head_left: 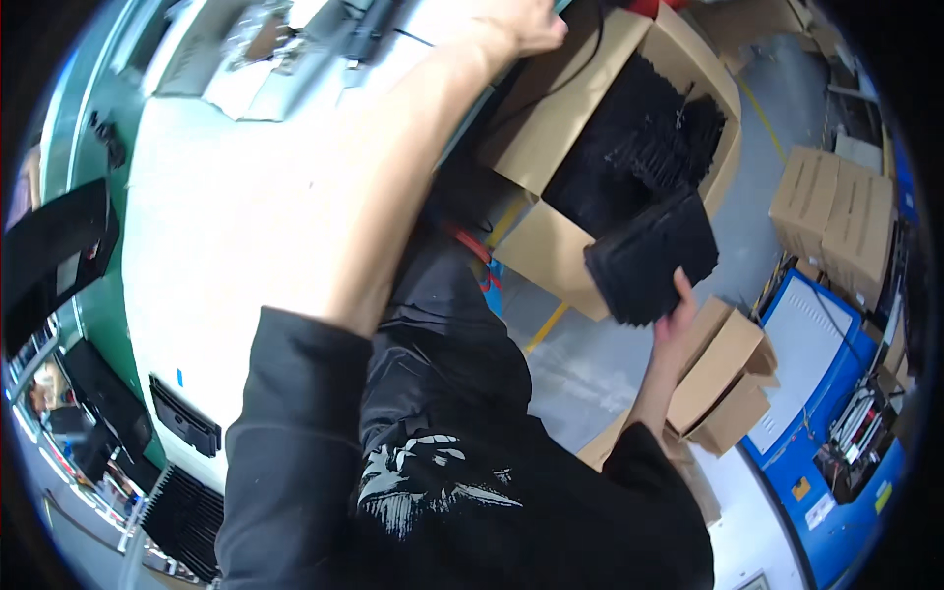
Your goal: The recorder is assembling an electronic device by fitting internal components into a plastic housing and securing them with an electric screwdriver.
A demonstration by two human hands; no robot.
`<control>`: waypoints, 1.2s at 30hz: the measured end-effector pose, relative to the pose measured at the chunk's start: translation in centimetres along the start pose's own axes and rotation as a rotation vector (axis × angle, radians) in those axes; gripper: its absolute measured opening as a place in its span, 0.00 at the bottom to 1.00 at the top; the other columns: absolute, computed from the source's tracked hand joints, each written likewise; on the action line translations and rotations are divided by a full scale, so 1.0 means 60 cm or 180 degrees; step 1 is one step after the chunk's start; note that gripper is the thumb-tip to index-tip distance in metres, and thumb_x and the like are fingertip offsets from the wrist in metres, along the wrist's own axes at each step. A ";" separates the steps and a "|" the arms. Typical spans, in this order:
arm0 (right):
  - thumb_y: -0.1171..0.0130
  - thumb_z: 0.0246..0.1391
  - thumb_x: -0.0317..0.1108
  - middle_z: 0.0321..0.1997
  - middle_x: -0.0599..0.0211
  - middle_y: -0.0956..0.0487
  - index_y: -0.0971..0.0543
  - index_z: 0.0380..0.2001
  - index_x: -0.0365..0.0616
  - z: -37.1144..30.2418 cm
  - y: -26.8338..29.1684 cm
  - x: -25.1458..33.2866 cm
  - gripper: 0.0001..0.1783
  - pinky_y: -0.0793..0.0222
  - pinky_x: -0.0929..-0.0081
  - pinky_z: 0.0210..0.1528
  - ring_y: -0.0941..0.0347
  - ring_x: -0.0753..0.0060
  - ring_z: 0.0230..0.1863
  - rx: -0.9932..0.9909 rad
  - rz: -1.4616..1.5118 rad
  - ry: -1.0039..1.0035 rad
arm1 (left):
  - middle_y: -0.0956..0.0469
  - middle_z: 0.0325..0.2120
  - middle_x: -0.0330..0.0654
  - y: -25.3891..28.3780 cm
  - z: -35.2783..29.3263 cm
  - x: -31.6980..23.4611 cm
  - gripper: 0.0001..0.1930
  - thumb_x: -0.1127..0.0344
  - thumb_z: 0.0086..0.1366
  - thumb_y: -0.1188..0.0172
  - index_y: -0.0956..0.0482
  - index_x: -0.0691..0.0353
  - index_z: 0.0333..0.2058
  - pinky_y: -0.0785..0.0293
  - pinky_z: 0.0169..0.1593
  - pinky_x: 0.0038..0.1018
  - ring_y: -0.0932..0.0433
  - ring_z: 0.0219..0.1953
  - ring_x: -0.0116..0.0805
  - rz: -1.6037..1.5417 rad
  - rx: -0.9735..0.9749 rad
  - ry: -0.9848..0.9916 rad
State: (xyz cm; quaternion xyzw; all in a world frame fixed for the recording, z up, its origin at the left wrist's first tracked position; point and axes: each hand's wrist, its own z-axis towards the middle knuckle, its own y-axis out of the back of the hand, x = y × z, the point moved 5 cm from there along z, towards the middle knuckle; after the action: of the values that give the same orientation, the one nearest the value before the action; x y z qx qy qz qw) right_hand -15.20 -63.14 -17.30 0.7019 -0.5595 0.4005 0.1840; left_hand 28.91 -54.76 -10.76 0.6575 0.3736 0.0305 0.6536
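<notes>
My right hand (674, 324) is closed on the edge of a black rectangular stack (657, 254) with a ragged lower edge; whether it is foam or plastic I cannot make out. The stack is tilted over the near side of an open cardboard box (560, 108). Inside that box lie more black pieces (629, 147), some ridged or fringed. My left arm reaches across the white table, and my left hand (526, 25) is at the top of the view by the table's far right edge. Its fingers are partly cut off and bright, so their grip is unclear.
The white table (236, 226) carries a blurred dark device (372, 34) and clear plastic wrapping (258, 34) at its far end. A smaller open carton (723, 374) and a closed cardboard box (834, 221) stand to the right, beside a blue bench (836, 541).
</notes>
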 end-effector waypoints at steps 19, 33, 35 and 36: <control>0.40 0.44 0.38 0.46 0.54 0.24 0.33 0.54 0.33 -0.294 -0.476 -0.128 0.33 0.27 0.64 0.48 0.25 0.55 0.44 0.3400 0.0013 -0.0888 | 0.22 0.29 0.40 0.046 -0.718 0.198 0.11 0.79 0.51 0.50 0.20 0.61 0.29 0.28 0.34 0.28 0.22 0.32 0.36 -0.2772 -0.2264 0.0561; 0.35 0.45 0.36 0.41 0.62 0.22 0.24 0.42 0.30 -0.771 -0.905 -0.505 0.23 0.32 0.76 0.48 0.26 0.71 0.41 0.4573 -0.2441 -0.0936 | 0.20 0.27 0.43 0.081 -0.806 0.271 0.08 0.72 0.54 0.51 0.21 0.61 0.25 0.28 0.35 0.32 0.22 0.29 0.40 -0.2879 -0.3563 0.1153; 0.32 0.42 0.36 0.40 0.61 0.22 0.24 0.41 0.29 -0.816 -0.914 -0.550 0.25 0.31 0.76 0.46 0.25 0.71 0.40 0.4824 -0.2595 -0.1005 | 0.20 0.27 0.44 0.073 -0.810 0.280 0.09 0.71 0.54 0.51 0.20 0.61 0.26 0.28 0.35 0.32 0.22 0.29 0.41 -0.3181 -0.3513 0.1317; 0.32 0.42 0.36 0.40 0.61 0.22 0.24 0.41 0.29 -0.832 -0.916 -0.567 0.25 0.31 0.76 0.46 0.25 0.71 0.40 0.4861 -0.2630 -0.1032 | 0.19 0.27 0.45 0.066 -0.811 0.286 0.11 0.70 0.53 0.52 0.19 0.61 0.27 0.27 0.35 0.32 0.22 0.28 0.41 -0.3504 -0.3403 0.1418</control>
State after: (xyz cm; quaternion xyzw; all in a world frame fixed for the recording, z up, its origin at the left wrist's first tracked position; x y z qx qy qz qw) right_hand 16.46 10.67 -2.46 0.8275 0.1401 0.4619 -0.2868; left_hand 17.31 -4.37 -7.95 -0.0453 0.7011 0.0091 0.7115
